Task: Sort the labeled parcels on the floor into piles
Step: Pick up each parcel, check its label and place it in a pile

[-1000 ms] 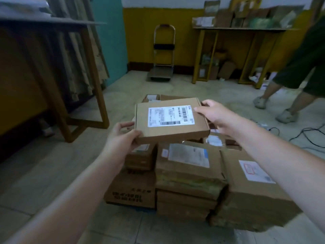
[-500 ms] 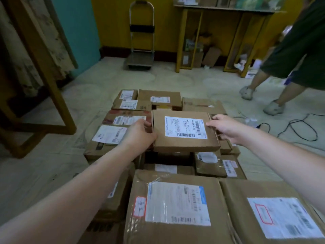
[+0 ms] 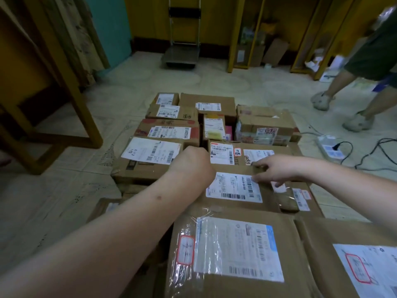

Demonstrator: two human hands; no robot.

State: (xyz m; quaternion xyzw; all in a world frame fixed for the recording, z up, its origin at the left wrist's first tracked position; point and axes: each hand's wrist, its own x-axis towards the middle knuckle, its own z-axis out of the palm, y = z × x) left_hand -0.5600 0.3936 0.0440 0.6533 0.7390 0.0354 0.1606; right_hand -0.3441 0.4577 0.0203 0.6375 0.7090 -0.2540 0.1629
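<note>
Pale tiled floor (image 3: 64, 211); wooden frame (image 3: 71, 100) at left, yellow walls behind. Roughly a dozen labelled boxes are seen massed on the floor. Left hand (image 3: 191, 162): fingers hidden, state cannot be told. Flat box (image 3: 234, 188) lies on the pile, touched by the spread right hand (image 3: 272, 168).

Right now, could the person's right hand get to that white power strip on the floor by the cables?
Probably yes. The right hand rests on the flat parcel; only bare floor and low boxes lie between it and the power strip.
</note>
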